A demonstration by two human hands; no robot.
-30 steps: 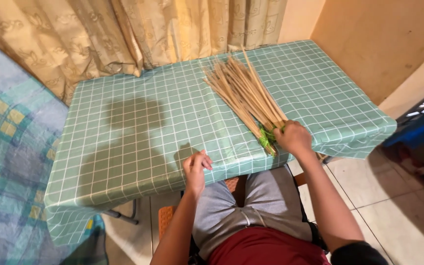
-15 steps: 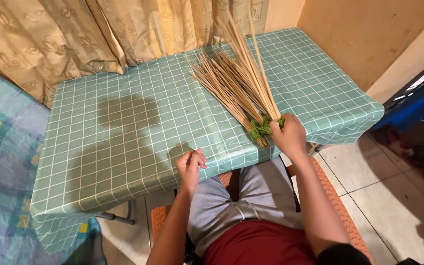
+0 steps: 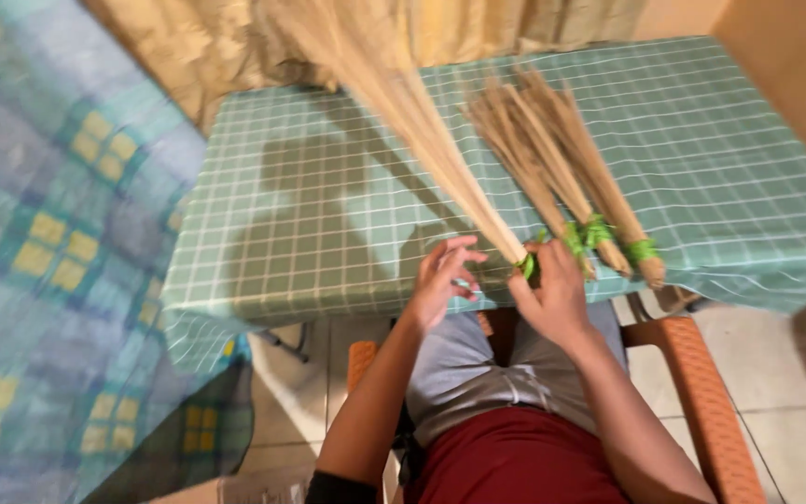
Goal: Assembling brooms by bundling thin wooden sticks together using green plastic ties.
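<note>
My right hand [image 3: 552,294] grips the green-tied base of a thin bundle of tan sticks [image 3: 403,112], lifted off the table and slanting up to the left, blurred. My left hand [image 3: 442,280] is just left of that base, fingers spread, nearly touching it and holding nothing. Three more stick bundles [image 3: 552,159] with green ties [image 3: 599,231] lie side by side on the table [image 3: 310,215], right of the lifted one, with their tied ends near the front edge.
The table wears a green checked cloth. Beige curtains [image 3: 235,37] hang behind it. A blue and yellow plaid fabric [image 3: 48,233] fills the left. I sit on an orange chair [image 3: 701,392] over a tiled floor.
My right hand has lifted one bundle away from the others and swung it left. My left hand has risen from the table edge toward its tied end. The view shifted right.
</note>
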